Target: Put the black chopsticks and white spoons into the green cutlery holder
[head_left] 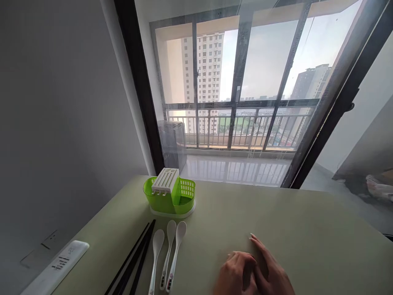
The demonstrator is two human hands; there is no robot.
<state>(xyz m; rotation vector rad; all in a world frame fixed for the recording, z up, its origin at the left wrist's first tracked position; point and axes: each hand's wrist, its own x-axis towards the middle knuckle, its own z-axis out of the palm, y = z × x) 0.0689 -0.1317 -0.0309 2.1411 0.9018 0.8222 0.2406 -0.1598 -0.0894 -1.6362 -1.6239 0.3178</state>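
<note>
My left hand (235, 271) rests at the bottom of the head view with its fingers curled in. Close against it lies my right hand (272, 270), some fingers stretched forward along the tabletop. The two hands touch around the thumbs, and I see no object in either. To their left, three white spoons (181, 231) lie side by side, bowls pointing away from me and patterned handles toward me. Beside those are several black chopsticks (135, 258). Farther back stands a green utensil basket (159, 200) with a white slotted top (166, 180) and small hooks.
All these things are on a pale green table (276, 217). A long white box-like object (61, 266) with dark print lies along the left edge by the grey wall (61, 123). Behind the table is a glass door, with a covered appliance (172, 143) on the balcony.
</note>
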